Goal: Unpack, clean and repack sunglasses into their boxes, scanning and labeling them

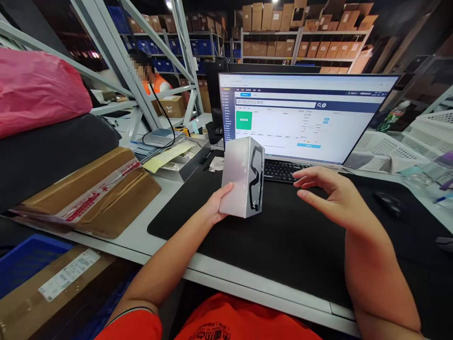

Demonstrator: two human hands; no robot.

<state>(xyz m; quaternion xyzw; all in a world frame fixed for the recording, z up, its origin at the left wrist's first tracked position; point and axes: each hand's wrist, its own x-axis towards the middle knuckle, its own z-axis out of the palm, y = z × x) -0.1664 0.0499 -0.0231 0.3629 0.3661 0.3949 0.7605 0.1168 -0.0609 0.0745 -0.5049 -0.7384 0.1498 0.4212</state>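
A silver-grey box (236, 174) stands upright in the grasp of my left hand (217, 204), whose thumb lies across its left face. On the box's right face is a black outline that looks like a glasses frame. My other fingers are hidden behind or under it. To the right, my right hand (323, 191) hovers over the black desk mat (283, 241), fingers spread and holding nothing. Just beyond both hands are the keyboard (281, 171), partly covered by the box, and a lit monitor (283, 127).
Flattened cardboard parcels (92, 189) and a pink bag (42, 89) are piled at left, near a grey tray (180, 163) of papers. A mouse (387, 204) lies at right before white baskets (382, 148). A person in an orange vest (155, 85) is beyond the metal frame.
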